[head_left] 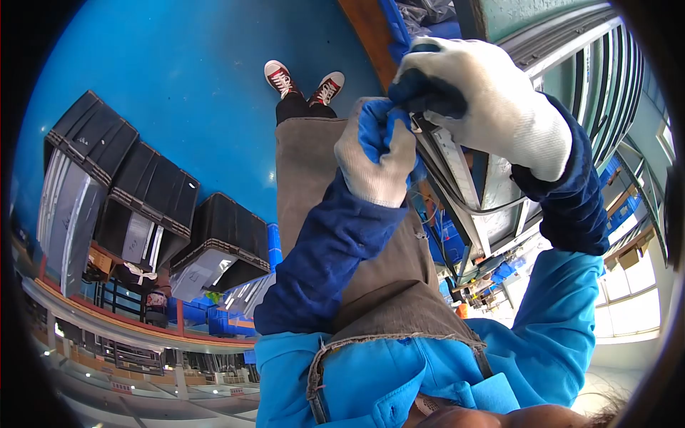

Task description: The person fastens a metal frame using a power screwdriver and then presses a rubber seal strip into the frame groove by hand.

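Observation:
My left hand [379, 151], in a white knit glove with a blue coated palm, is closed with its fingers curled and the thumb pressed in. My right hand [481, 100], in a matching glove with a darker blue palm, is closed in a pinch beside it. The fingertips of both hands meet in front of my apron [310, 175]. What they hold between them is hidden by the gloves. Just below the right hand, long metal profiles [453, 167] and a dark strip [492, 210] run past at an angle.
On the left, several black crates [153, 187] stand on the blue floor [193, 93], with pale panels in or against them. At right is a rack of long metal bars [596, 93]. A blue bin [446, 28] with plastic bags is at the top. My red shoes [280, 77] are on the floor.

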`<move>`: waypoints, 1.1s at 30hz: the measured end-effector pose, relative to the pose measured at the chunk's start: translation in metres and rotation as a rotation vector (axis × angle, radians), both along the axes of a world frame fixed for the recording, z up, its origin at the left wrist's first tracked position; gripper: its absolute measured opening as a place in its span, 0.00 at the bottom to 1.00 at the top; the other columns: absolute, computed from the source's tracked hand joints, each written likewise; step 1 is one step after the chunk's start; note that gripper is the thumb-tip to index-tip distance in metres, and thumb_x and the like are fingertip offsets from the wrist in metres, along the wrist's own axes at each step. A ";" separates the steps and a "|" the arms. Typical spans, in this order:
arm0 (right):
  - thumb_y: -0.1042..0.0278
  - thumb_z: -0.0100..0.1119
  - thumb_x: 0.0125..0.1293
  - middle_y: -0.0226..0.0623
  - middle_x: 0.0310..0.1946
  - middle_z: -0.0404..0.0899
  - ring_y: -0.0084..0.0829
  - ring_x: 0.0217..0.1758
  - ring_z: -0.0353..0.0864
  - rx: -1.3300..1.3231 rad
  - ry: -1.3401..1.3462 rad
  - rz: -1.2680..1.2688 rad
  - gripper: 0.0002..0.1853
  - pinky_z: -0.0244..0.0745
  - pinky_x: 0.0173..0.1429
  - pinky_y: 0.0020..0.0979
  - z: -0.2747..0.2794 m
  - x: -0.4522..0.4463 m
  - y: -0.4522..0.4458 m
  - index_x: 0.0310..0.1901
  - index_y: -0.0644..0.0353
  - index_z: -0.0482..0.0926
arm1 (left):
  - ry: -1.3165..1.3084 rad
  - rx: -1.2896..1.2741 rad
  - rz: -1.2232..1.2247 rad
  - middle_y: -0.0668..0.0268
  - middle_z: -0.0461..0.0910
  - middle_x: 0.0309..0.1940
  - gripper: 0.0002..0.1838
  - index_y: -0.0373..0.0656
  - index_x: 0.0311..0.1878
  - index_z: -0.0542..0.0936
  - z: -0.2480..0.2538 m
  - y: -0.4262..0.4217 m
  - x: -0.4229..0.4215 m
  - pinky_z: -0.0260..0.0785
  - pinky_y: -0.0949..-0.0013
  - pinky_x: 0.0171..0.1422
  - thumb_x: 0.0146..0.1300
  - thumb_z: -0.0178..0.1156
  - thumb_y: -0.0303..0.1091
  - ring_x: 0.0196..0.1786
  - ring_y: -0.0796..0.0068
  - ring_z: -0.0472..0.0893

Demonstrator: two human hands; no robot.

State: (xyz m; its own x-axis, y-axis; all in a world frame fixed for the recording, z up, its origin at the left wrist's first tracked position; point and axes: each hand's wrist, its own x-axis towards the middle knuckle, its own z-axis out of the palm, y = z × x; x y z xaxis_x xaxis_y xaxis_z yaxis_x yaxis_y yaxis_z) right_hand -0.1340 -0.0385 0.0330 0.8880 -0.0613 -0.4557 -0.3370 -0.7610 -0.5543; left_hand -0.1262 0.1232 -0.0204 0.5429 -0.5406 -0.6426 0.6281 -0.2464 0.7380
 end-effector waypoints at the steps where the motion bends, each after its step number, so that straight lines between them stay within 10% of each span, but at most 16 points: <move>1: 0.82 0.69 0.34 0.38 0.34 0.78 0.39 0.36 0.80 -0.011 0.027 0.011 0.26 0.78 0.45 0.33 0.001 0.000 0.000 0.42 0.58 0.77 | -0.020 0.032 0.010 0.68 0.71 0.22 0.07 0.40 0.41 0.70 0.001 -0.001 -0.001 0.60 0.80 0.10 0.60 0.47 0.25 0.09 0.83 0.63; 12: 0.85 0.66 0.37 0.40 0.36 0.80 0.40 0.39 0.81 0.231 0.189 0.029 0.25 0.77 0.49 0.33 0.003 0.005 -0.031 0.43 0.60 0.77 | 0.378 -0.143 0.184 0.70 0.70 0.21 0.05 0.42 0.37 0.70 0.003 0.003 0.007 0.56 0.80 0.08 0.60 0.55 0.28 0.07 0.85 0.60; 33: 0.83 0.67 0.40 0.41 0.41 0.80 0.38 0.45 0.81 0.107 0.155 -0.080 0.23 0.77 0.52 0.31 -0.011 -0.016 -0.013 0.43 0.62 0.78 | 0.075 -0.052 0.024 0.72 0.69 0.19 0.04 0.41 0.36 0.73 0.005 -0.003 0.008 0.57 0.82 0.17 0.57 0.54 0.23 0.16 0.87 0.59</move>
State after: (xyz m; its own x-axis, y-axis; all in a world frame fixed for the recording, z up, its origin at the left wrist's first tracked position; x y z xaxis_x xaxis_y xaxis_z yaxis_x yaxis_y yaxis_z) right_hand -0.1497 -0.0520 0.0219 0.8011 -0.0724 -0.5941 -0.4813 -0.6679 -0.5676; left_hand -0.1181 0.1205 -0.0155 0.5074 -0.5618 -0.6534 0.6873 -0.1934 0.7001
